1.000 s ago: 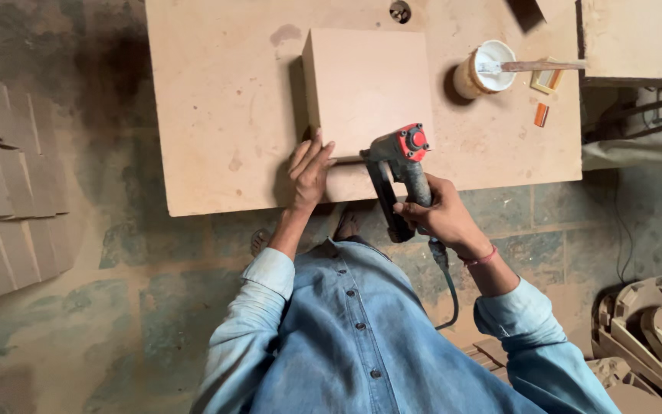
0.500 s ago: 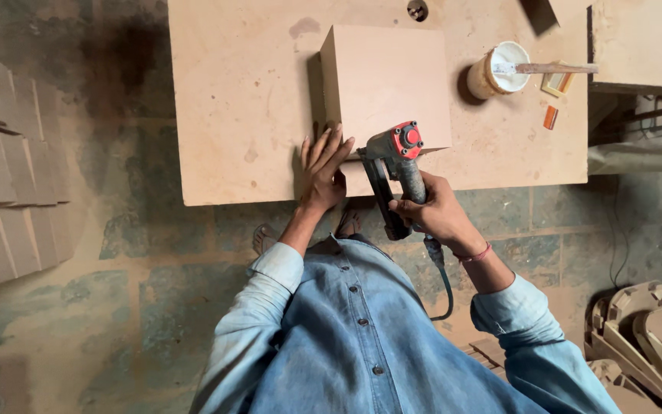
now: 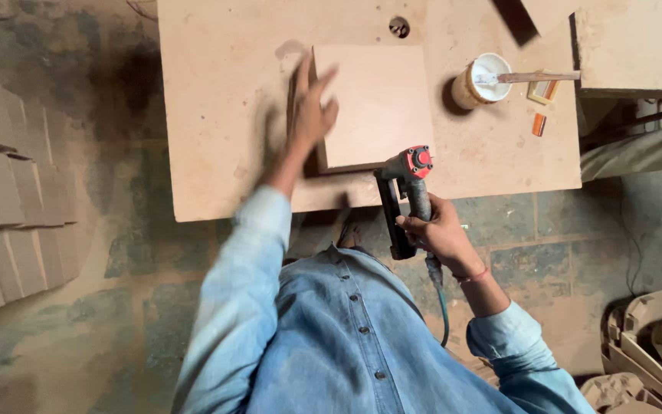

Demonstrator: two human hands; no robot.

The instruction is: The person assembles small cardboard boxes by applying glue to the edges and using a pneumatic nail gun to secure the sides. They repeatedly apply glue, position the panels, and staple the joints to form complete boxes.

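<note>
Dusty worktable [image 3: 216,153], bare board to the left. My left hand [image 3: 309,115], fingers spread, lies on the square box's [image 3: 377,103] left edge. My right hand [image 3: 434,230] grips the nail gun [image 3: 408,188] at the box's near edge.

Even, soft daylight, moderately bright, no glare. Left hand [image 3: 312,115] motion-blurred, smeared along the forearm, with a faint dark shadow on the worktable [image 3: 216,153] beside it. Right hand [image 3: 438,230] and nail gun [image 3: 408,184] sharp. Dark shadow patch on floor upper left. Slight wide-angle stretch at edges.
</note>
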